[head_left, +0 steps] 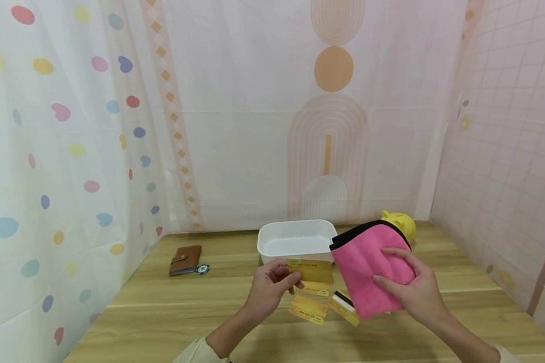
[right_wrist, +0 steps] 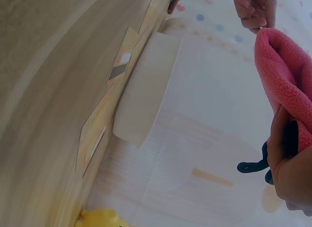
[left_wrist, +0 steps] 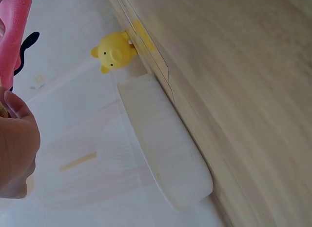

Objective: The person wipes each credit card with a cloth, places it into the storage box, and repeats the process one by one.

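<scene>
My left hand (head_left: 269,288) pinches a gold plastic card (head_left: 317,273) between thumb and fingers, held up above the table. My right hand (head_left: 413,286) grips a folded pink cloth (head_left: 356,269) with a black edge, off the tabletop and to the right of the card. In the right wrist view the cloth (right_wrist: 285,66) looks fluffy and has a dark loop hanging from it. Below the hands lie more gold cards (head_left: 308,309), one of them a card (head_left: 343,308) showing a black stripe and a white strip. The cloth hides part of the table behind it.
A white plastic bin (head_left: 272,255) stands at the back, just beyond the held card. Behind the cloth a yellow piggy bank (head_left: 404,225) is partly hidden. On the left lie a brown wallet (head_left: 188,257) and a poker chip (head_left: 202,269). Curtains (head_left: 236,126) enclose the table.
</scene>
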